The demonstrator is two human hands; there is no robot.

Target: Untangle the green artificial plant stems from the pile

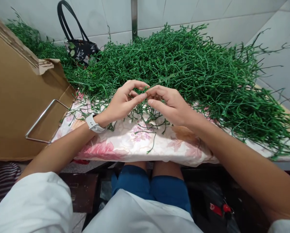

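Both hands meet above the front edge of a large heap of thin green artificial stems [183, 61]. My left hand [126, 100], with a white watch [95, 123] on the wrist, has its fingers curved and pressed toward the thumb, a small green bit showing at the fingertips. My right hand [170, 103] touches it at the fingertips, its fingers bent together. A blurred green stem rises from between the hands toward the heap; which hand grips it is partly hidden. Loose stems lie below on the floral cloth [141, 139].
On the left stands a cardboard box [18, 97] beside a metal wire handle [41, 118]. A black floral bag [83, 50] sits in the stems at the back left, against the tiled wall [91, 16]. The cloth's front edge is above my legs.
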